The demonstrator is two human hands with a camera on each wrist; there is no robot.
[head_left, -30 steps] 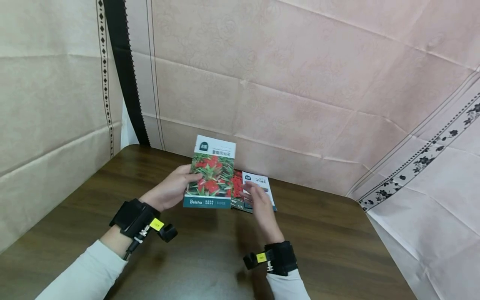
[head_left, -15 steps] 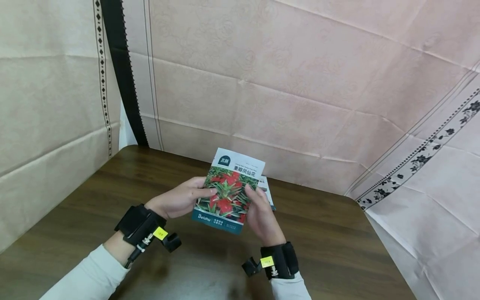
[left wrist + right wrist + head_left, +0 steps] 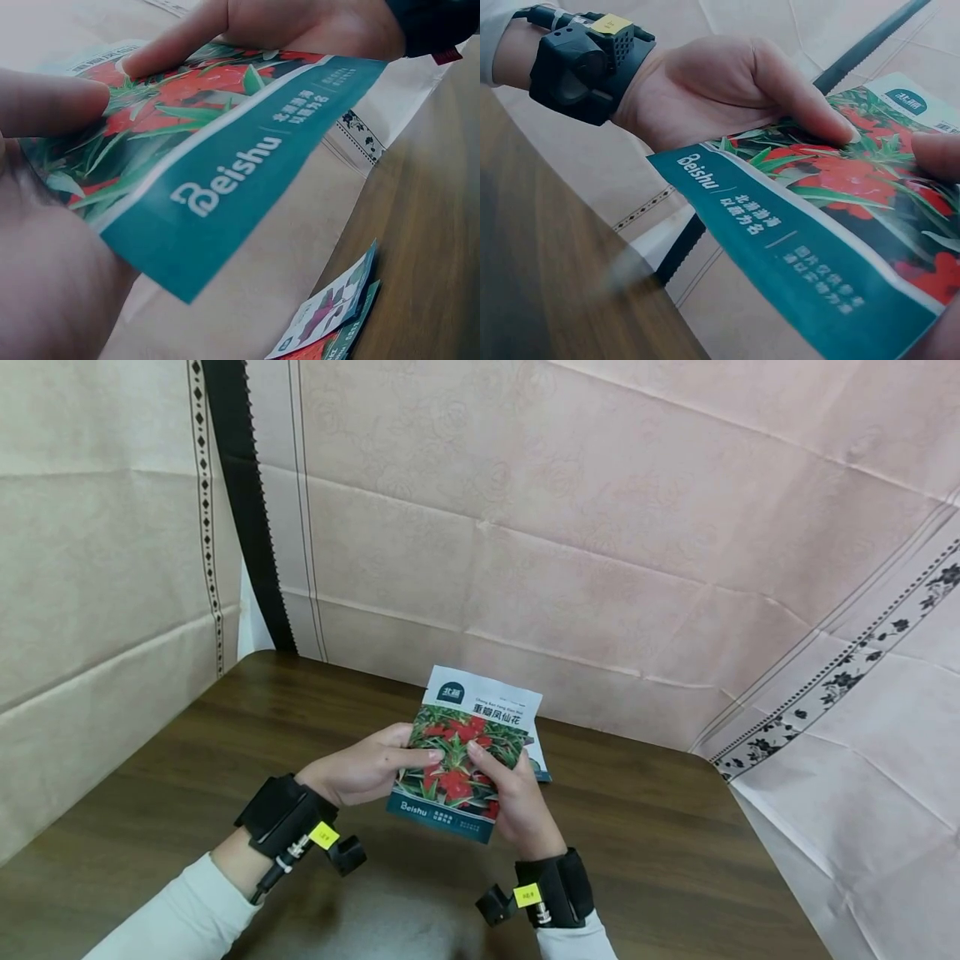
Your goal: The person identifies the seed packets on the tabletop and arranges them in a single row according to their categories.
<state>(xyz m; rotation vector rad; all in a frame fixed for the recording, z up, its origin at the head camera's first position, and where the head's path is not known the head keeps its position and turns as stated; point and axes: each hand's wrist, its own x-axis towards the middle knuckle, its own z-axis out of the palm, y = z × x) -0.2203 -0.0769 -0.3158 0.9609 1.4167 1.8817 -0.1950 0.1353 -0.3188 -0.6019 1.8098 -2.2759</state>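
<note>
A flower seed packet (image 3: 453, 783) with red blossoms, a white top and a teal "Beishu" band is held up above the table, front towards me. My left hand (image 3: 358, 772) pinches its left edge, thumb across the front. On the right edge my right hand (image 3: 527, 808) grips it likewise, its thumb on the printed flowers. In the right wrist view both thumbs press the face of the packet (image 3: 802, 225). The fingers behind the packet are mostly hidden.
Behind the held packet, a white-topped packet (image 3: 538, 762) lies near the back edge of the brown wooden table (image 3: 660, 827). In the left wrist view it overlaps a red-flowered packet (image 3: 319, 347). Patterned cloth (image 3: 480, 568) hangs close behind the table.
The seed packet has come right and nearer to me, tilting slightly. My right hand has left the packets at the back and taken hold of its right edge; its thumb has since moved inward.
</note>
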